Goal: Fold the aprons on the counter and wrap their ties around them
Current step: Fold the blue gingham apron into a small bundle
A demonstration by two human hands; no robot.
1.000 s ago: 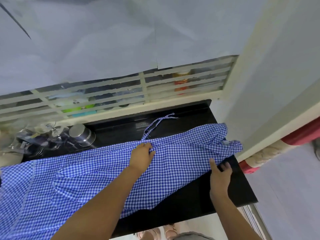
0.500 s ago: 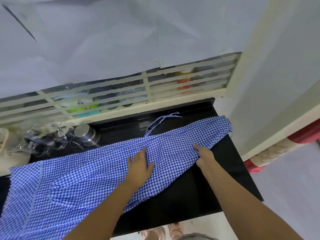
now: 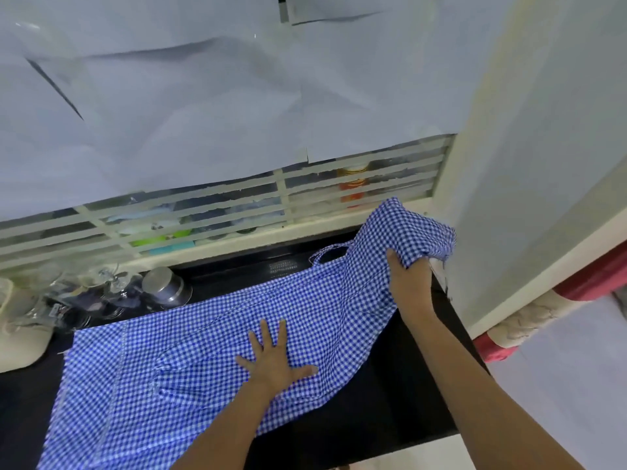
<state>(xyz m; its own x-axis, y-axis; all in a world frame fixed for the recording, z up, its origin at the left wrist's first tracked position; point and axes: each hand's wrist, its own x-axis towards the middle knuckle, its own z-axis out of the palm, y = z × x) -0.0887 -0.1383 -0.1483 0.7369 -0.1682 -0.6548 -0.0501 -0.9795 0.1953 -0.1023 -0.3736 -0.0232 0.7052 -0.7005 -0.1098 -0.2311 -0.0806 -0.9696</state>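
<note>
Across the black counter (image 3: 390, 412) a blue-and-white checked apron (image 3: 203, 351) lies spread out, its left part flat and running off toward the near left corner of the view. The left hand (image 3: 274, 364) rests palm down on the middle of the cloth, fingers straight and fanned, pressing it to the counter. The right hand (image 3: 409, 283) has its fingers curled into a bunch of the apron's right end and holds that end up off the surface, so it stands as a loose peak near the wall.

A second ago the whole apron lay flat. The left hand was pinching its far edge where the tie (image 3: 327, 254) comes off, and the right hand sat low at the near right edge. Since then the left hand has slid to the middle and flattened, while the right has gathered the end and raised it.

That looks like the start of the first fold. The pressed palm likely marks the crease line and keeps the cloth from sliding as the lifted end is carried over it. The tie lies loose on the counter behind the fabric, so wrapping is not yet begun. A steel tumbler (image 3: 164, 288) lies on its side just beyond the apron's far edge, close enough to be brushed.
</note>
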